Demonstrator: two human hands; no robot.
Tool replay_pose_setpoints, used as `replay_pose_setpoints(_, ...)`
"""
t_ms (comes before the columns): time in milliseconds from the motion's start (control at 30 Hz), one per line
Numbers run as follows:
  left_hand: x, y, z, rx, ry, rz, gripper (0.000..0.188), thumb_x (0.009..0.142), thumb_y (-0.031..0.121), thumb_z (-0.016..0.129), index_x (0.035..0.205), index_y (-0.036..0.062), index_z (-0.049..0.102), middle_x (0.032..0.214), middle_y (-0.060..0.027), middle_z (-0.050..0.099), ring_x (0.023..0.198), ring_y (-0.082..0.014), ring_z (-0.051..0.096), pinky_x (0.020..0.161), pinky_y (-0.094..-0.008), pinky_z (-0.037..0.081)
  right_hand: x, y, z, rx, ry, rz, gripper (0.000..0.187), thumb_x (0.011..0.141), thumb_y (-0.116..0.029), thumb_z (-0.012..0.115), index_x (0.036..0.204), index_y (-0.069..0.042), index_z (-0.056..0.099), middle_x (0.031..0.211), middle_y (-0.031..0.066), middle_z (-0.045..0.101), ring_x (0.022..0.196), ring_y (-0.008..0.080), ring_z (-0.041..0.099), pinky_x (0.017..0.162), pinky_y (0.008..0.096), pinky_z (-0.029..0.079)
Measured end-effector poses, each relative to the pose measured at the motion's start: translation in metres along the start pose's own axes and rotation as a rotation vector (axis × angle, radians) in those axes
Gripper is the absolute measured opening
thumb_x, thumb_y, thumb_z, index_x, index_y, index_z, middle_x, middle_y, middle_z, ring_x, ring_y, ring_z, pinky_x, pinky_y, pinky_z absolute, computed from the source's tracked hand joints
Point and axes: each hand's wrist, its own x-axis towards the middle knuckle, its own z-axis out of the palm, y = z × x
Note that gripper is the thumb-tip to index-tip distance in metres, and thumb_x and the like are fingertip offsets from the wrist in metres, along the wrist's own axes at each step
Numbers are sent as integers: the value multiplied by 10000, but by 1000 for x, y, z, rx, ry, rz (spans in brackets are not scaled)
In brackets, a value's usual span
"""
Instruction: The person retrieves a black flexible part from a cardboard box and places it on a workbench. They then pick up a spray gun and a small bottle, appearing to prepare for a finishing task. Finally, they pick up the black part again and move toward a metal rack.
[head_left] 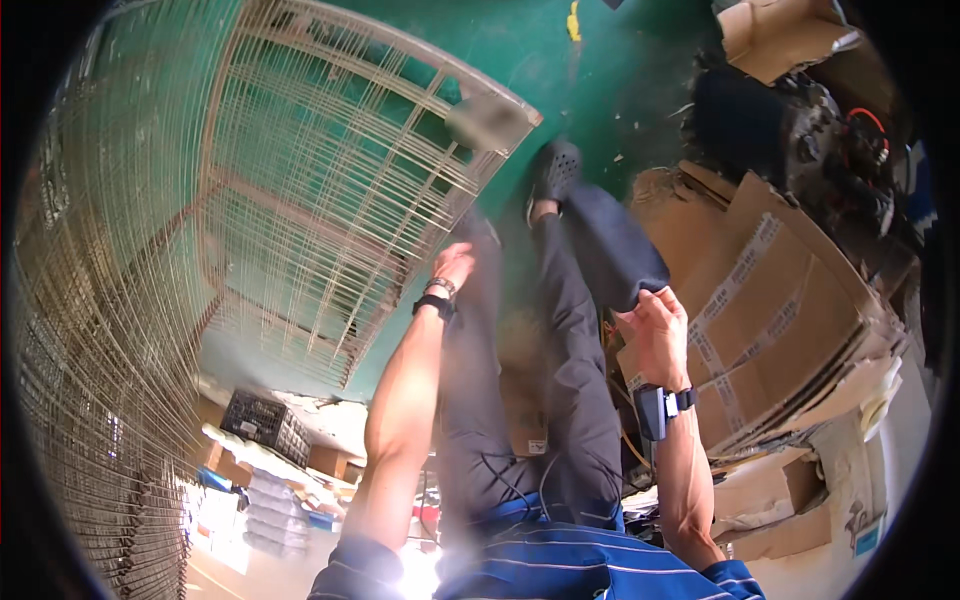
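My right hand (658, 325) pinches the edge of a dark navy cloth (615, 245), which hangs away from it beside my right leg toward my shoe. A watch-like device with a black strap (658, 410) sits on that wrist. My left hand (455, 265) is beside my left leg, close to the edge of a wire rack (330, 190). Its fingers are partly blurred, so their grip cannot be made out. A black band and a bracelet (437, 295) circle that wrist.
Flattened cardboard boxes (770, 310) are stacked on the right. Tall wire mesh (110, 380) lines the left side. A black crate (265, 425) stands at lower left. A yellow object (573, 22) lies on the green floor (630, 90). An open carton (780, 40) is at upper right.
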Motion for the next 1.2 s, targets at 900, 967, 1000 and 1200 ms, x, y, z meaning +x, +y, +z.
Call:
replay_pose_setpoints(900,160,-87,58,-2247,287,228,840,904,697,280,1425,56,430,1371,-240,497,1102,-441,518,910,-609,422,64,75,10,-321,-5,12,113,946,-134,656,1008,-39,654,925,2,665,851,85,602,817,279,482)
replay_pose_setpoints(967,156,-83,59,-2267,298,119,890,891,742,224,1431,62,421,1357,-253,502,1079,-443,522,892,-599,432,62,72,8,-332,-14,4,107,947,-133,656,999,-40,650,917,1,665,842,86,601,811,280,483)
replay_pose_setpoints(1000,153,-81,59,-2193,306,104,929,881,773,182,1435,65,416,1356,-261,501,1072,-444,523,887,-595,436,62,71,6,-335,-23,1,104,947,-132,655,995,-40,648,912,1,664,833,86,600,804,279,484)
replay_pose_setpoints(1200,105,-45,43,-2399,333,-64,978,858,827,81,1390,79,417,1280,-266,521,1030,-444,525,882,-626,454,45,61,25,-333,-21,-9,98,946,-138,654,982,-48,640,873,-10,646,784,78,589,764,262,490)
